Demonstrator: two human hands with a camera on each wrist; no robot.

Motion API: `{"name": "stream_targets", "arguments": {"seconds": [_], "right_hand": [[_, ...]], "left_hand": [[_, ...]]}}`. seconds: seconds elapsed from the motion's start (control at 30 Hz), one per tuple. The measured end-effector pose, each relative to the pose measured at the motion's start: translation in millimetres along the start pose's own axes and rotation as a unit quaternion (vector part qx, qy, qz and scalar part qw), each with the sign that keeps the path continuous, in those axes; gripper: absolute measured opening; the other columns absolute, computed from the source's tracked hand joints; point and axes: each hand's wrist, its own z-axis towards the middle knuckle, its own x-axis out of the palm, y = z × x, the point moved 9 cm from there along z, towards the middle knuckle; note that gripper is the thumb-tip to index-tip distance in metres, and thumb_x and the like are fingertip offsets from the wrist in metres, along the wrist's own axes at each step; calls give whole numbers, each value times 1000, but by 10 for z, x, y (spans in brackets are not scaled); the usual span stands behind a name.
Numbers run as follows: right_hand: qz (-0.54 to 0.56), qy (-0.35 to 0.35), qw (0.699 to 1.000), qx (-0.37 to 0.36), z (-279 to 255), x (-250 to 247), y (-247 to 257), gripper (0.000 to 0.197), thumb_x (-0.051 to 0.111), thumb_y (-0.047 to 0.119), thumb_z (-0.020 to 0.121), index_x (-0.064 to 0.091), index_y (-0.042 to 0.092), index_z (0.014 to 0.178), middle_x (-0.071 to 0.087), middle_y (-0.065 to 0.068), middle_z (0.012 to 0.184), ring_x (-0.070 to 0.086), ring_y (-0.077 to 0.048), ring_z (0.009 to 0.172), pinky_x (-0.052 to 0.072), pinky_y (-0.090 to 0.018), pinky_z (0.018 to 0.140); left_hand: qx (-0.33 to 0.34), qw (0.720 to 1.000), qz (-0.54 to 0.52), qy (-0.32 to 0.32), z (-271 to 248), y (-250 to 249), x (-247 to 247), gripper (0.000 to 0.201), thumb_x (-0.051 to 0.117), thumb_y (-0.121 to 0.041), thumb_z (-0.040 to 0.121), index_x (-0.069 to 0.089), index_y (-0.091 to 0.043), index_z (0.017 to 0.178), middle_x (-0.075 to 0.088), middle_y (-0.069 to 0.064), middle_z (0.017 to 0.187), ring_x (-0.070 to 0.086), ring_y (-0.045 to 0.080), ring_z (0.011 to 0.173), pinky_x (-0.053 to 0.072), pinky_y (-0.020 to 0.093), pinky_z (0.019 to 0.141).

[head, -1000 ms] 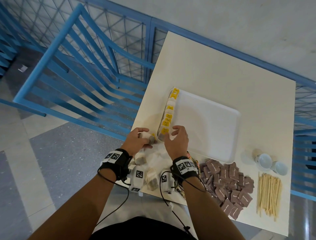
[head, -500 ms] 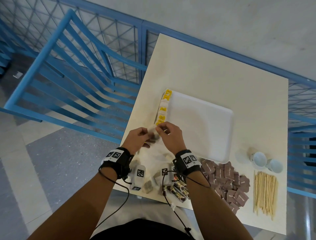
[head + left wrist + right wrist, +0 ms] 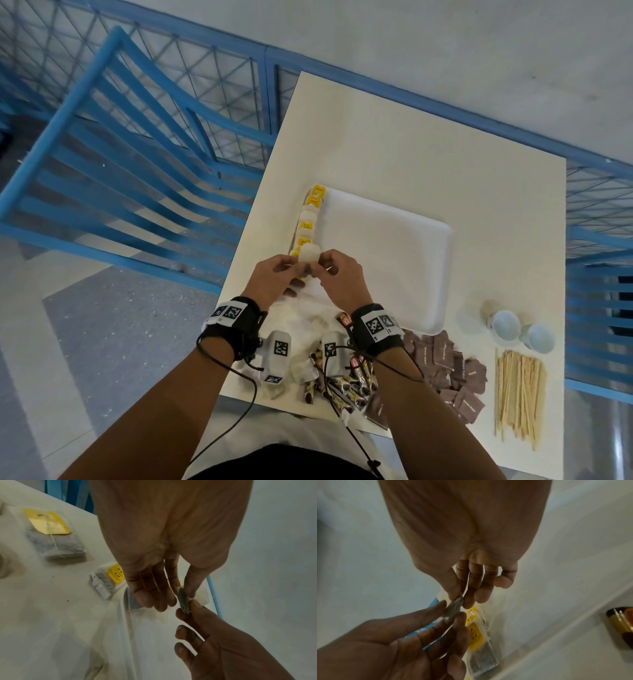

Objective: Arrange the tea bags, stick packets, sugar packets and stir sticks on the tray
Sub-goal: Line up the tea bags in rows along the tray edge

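Both hands hold one white tea bag (image 3: 309,255) above the near left corner of the white tray (image 3: 387,260). My left hand (image 3: 274,277) pinches it between thumb and fingers, seen edge-on in the left wrist view as a tea bag (image 3: 183,601). My right hand (image 3: 337,274) pinches the same tea bag (image 3: 454,607) from the other side. A row of tea bags with yellow tags (image 3: 308,219) lies along the tray's left edge. Loose tea bags (image 3: 301,366) and dark stick packets (image 3: 342,387) sit under my wrists.
Brown sugar packets (image 3: 448,373) are heaped at the table's near right, with wooden stir sticks (image 3: 519,394) beside them. Two small white cups (image 3: 520,330) stand right of the tray. A blue chair (image 3: 120,164) and blue railing flank the table's left side.
My hands lifted a tea bag from the loose pile and carried it forward to the near end of the row on the tray. Now both hands pinch it.
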Motion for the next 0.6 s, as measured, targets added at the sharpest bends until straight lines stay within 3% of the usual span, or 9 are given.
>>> {"name": "stream_targets", "arguments": {"seconds": [0.17,0.27,0.33,0.43,0.53,0.6], "right_hand": [[-11,21,1000,18,49,-83,-74,18,69,35,93,65,20,101,63,16,85,57,0,76,40,-14,67],[-5,29,999,14,135,-156,-78,12,72,33,91,66,22,92,68,12,83,63,-7,76,47,-20,70],[9,-15,1000,25,287,-324,-92,13,73,31,90,68,20,91,72,6,85,67,-14,79,52,-26,75],[-4,-93,995,39,555,-640,-88,17,72,26,90,71,11,99,75,-2,95,67,-18,89,44,-22,78],[-4,-108,992,64,836,-748,-118,22,71,24,91,72,9,106,74,-5,102,66,-19,97,38,-16,77],[-1,-106,991,83,999,-733,-149,25,74,26,89,74,9,108,75,-5,104,66,-20,100,43,-20,82]], "left_hand": [[31,999,34,-5,9,-71,103,18,76,-19,91,71,-6,104,77,9,91,70,21,76,53,34,65],[29,999,31,-12,13,-94,146,19,72,-20,95,70,-8,109,77,11,94,70,22,76,52,31,61],[19,999,24,-18,19,-91,143,19,67,-19,98,68,-8,114,77,14,97,69,23,76,52,31,59],[3,999,38,-33,11,-51,74,15,63,-14,100,67,-8,114,77,12,97,69,22,74,50,30,57],[-3,998,54,-44,-3,-24,-13,12,61,-11,100,68,-9,110,78,10,95,69,21,73,46,28,55],[-2,996,68,-53,-24,-4,-73,11,61,-12,100,69,-11,108,79,7,93,68,20,72,43,28,55]]}}
